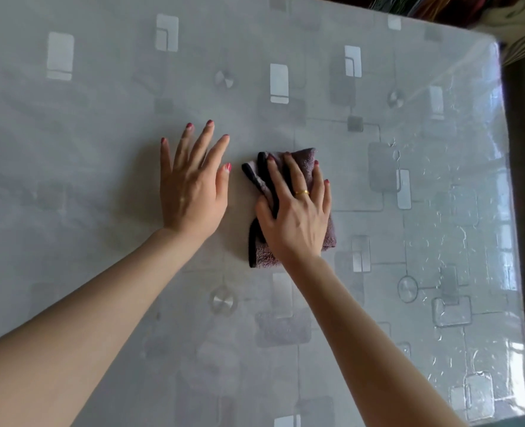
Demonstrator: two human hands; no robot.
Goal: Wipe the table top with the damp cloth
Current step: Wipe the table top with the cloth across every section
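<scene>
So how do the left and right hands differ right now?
The left hand lies flat on the bare table top with fingers spread; the right hand presses down on the folded cloth. The right hand wears a gold ring; the left shows none. Both are palm down with straight fingers.

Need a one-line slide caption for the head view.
Right hand presses a folded cloth flat on the patterned table top; left hand rests open beside it.

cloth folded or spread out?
Folded. The mauve terry cloth with dark edging shows stacked layers and doubled edges under the flat right hand.
</scene>
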